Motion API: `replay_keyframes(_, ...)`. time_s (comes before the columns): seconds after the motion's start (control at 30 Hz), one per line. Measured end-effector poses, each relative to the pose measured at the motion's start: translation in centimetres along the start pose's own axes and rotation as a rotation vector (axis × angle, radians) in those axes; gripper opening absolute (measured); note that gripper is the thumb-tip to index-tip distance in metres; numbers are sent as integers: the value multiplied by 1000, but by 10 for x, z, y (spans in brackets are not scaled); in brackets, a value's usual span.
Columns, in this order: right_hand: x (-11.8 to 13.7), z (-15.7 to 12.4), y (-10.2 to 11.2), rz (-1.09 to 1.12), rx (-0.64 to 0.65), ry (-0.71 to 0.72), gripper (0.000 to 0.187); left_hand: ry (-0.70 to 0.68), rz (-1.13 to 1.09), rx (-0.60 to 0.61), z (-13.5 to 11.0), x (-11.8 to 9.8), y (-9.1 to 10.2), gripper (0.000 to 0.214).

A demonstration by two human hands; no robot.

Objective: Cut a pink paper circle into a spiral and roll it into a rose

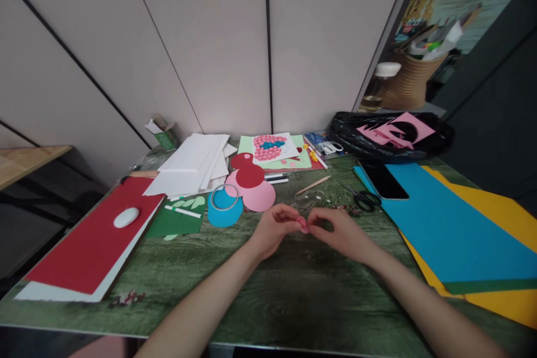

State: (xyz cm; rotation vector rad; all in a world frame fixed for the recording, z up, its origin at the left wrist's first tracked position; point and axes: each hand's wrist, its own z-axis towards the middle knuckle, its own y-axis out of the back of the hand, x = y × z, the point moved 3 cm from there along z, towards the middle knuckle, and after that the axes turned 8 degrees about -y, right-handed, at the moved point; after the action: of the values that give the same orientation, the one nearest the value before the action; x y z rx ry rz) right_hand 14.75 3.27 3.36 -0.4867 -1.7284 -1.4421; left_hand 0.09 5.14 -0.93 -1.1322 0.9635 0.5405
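A small curled piece of pink paper (pixel 302 224) is pinched above the middle of the table, between the fingertips of both hands. My left hand (pixel 274 230) is closed on it from the left, thumb and forefinger together. From the right, my right hand (pixel 335 233) closes thumb and forefinger on its edge. The fingertips partly cover the paper, so its exact shape is hard to tell. Beyond the left hand lie pink paper circles (pixel 260 197) and a red paper circle (pixel 250 176). Black-handled scissors (pixel 366 199) lie beyond the right hand, near a wooden stick (pixel 312 185).
Red sheets (pixel 92 240), white paper (pixel 188 154) and green paper (pixel 178 221) lie left, with a tape roll (pixel 225 197) on blue circles. A card with pink and blue rosettes (pixel 269 148) lies at the back. Blue sheets (pixel 457 224), a phone (pixel 382 180) and a black bag (pixel 352 134) are right.
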Motion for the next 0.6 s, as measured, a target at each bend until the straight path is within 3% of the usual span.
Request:
replay_keyframes(0.4, -13, 8, -6, 324, 177, -79, 8, 44, 1, 32, -2, -1, -4, 24)
replay_keyframes(0.6, -16, 8, -9, 426, 177, -127, 9, 45, 0, 18, -1, 1, -2, 24)
